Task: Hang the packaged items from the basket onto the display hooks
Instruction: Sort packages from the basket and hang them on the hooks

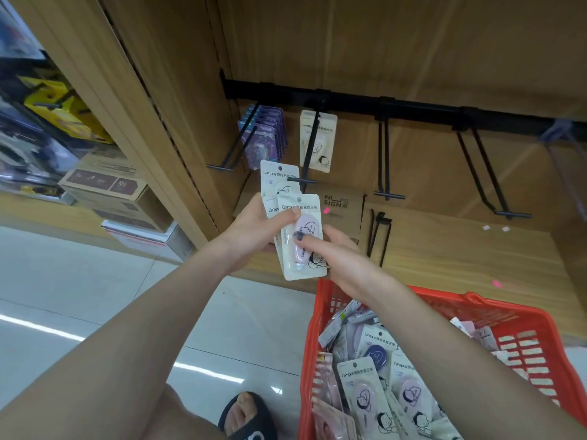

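Our left hand (254, 225) grips a small fan of packs (290, 217), thumb pressed across the front of the top one, fingers curled behind. Our right hand (336, 252) meets the same bundle from the other side: its thumb lies on the pink blister of the front pack (301, 236) and the fingers wrap behind its right edge, so both hands hold the packs between them. One pack sticks up above the others, its hole near the tip of a hook (305, 181) just above our hands.

Further up that hook, against the wooden back panel (413, 58), hangs one cream pack (317, 141). To the left of it, above our left hand, a row of purple packs (263, 134) fills another hook. To the right, above and beyond our right hand, bare hooks (386, 160) jut from the black rail (413, 109).

Below our right forearm sits the red basket (524, 315), holding a heap of more packs (365, 385), cream ones with pink or dark blisters. Behind our hands lies a brown box (343, 201). Far left of our left arm stand stacked cartons (111, 192) on the floor (95, 296), and a sandalled foot (247, 414) shows below our arms.
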`<state>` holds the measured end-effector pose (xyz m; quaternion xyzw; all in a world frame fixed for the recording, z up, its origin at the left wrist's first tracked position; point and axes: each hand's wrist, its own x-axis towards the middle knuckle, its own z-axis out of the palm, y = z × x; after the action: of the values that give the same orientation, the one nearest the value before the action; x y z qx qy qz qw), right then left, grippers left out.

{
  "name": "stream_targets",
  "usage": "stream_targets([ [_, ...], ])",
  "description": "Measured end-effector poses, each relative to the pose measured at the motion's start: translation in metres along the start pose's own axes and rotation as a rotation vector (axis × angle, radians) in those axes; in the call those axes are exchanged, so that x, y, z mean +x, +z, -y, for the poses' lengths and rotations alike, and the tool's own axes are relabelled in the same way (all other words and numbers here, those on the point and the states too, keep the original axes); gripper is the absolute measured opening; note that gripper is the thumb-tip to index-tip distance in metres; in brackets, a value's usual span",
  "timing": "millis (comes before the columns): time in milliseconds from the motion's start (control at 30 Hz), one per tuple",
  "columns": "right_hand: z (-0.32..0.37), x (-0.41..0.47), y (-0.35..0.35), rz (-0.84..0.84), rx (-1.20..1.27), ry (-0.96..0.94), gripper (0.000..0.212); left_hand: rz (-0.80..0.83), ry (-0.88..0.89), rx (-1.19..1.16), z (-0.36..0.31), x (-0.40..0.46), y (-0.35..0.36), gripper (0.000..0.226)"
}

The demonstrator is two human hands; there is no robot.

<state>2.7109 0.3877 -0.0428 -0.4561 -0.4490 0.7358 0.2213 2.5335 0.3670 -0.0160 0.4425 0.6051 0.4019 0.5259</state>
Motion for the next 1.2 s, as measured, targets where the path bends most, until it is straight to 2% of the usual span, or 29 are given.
stream_targets([
  [100,-0.004,-0.006,-0.004,0.021,0.024,-0.072,0.034,0.015,0.001,-0.026,-0.003,-0.006,0.004,0.021],
  [200,-0.007,-0.015,-0.011,0.009,0.069,-0.078,0.038,-0.059,-0.072,-0.123,-0.004,-0.009,0.003,0.04],
  [267,-0.01,-0.021,-0.016,-0.045,0.123,-0.067,0.041,-0.075,-0.067,-0.139,-0.003,-0.011,-0.001,0.034],
  [400,-0.019,-0.03,-0.029,-0.097,0.248,-0.059,0.043,0.007,-0.075,-0.05,0.001,-0.02,-0.013,0.044],
  [567,-0.02,-0.04,-0.037,-0.043,0.368,-0.061,0.038,0.042,-0.078,-0.052,-0.002,-0.027,-0.017,0.032],
  [700,-0.022,-0.045,-0.043,0.001,0.433,-0.051,0.041,0.028,-0.077,-0.096,-0.004,-0.028,-0.024,0.043],
  [1000,-0.023,-0.048,-0.041,-0.023,0.427,-0.051,0.044,0.007,-0.115,-0.135,-0.007,-0.026,-0.014,0.032],
  [1200,-0.026,-0.05,-0.043,-0.031,0.396,-0.047,0.044,0.099,-0.143,-0.054,-0.004,-0.03,-0.008,0.03],
])
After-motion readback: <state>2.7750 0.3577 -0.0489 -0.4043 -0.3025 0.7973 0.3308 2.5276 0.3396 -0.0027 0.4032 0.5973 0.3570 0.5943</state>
